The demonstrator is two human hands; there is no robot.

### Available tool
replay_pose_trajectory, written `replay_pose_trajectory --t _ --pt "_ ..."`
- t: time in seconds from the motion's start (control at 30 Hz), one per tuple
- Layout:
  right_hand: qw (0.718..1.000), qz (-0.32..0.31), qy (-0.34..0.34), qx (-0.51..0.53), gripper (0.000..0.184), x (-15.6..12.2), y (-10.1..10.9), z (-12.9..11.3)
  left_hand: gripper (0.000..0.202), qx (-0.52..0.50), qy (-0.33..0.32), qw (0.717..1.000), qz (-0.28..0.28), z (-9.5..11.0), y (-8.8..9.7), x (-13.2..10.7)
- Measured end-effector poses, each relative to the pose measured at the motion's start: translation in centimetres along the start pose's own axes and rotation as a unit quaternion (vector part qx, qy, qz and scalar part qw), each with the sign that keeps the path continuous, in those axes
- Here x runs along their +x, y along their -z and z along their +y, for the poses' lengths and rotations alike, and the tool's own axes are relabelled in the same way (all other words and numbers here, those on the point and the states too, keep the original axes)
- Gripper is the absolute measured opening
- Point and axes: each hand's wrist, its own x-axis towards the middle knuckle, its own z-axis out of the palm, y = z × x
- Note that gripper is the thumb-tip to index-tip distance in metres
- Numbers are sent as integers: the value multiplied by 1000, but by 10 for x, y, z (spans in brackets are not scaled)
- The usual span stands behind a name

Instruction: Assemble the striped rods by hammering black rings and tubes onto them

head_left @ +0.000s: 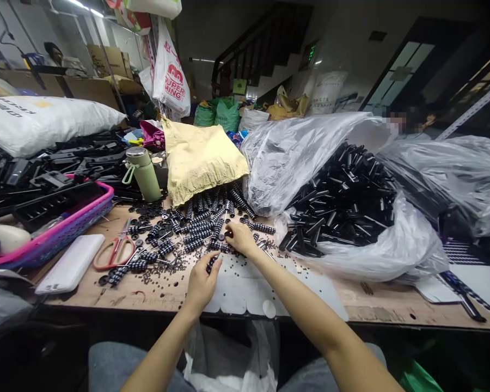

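Note:
My left hand (201, 283) is closed around a black ribbed roller (211, 264), just above the white sheet at the table's front. Farther in, my right hand (242, 238) reaches into the pile, its fingertips pinched together by a small dark piece that I cannot make out. Black-and-white ribbed rollers (198, 235), some with metal shafts, lie heaped beyond and left of my hands. Round black discs (147, 209) are mixed in at the heap's left side. Tiny dark rings (159, 272) are scattered over the wooden table and the white sheet (245, 288).
Red-handled scissors (115, 253), a white box-like object (70, 264) and a pink-rimmed basket (102, 198) stand left. Behind are a green flask (146, 175) and a yellow sack (204, 158). Right, a clear plastic bag (277, 163) spills black plastic parts (347, 201). A person sits beyond it.

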Motion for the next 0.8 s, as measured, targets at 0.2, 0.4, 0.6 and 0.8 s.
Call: replay_pose_trajectory --t 0.2,0.4,0.6,0.8 --pt "987 8 12 161 15 -44 14 -28 37 20 7 1000 -18 -3 0 4" --pt "949 70 11 306 19 -66 22 -42 36 32 -16 999 -30 3 -4 1" --pt "958 79 167 218 26 -84 30 -41 36 3 -34 999 -22 5 -5 1" --pt "994 50 70 63 25 -45 32 -21 30 -45 -17 999 -3 2 -16 -1"
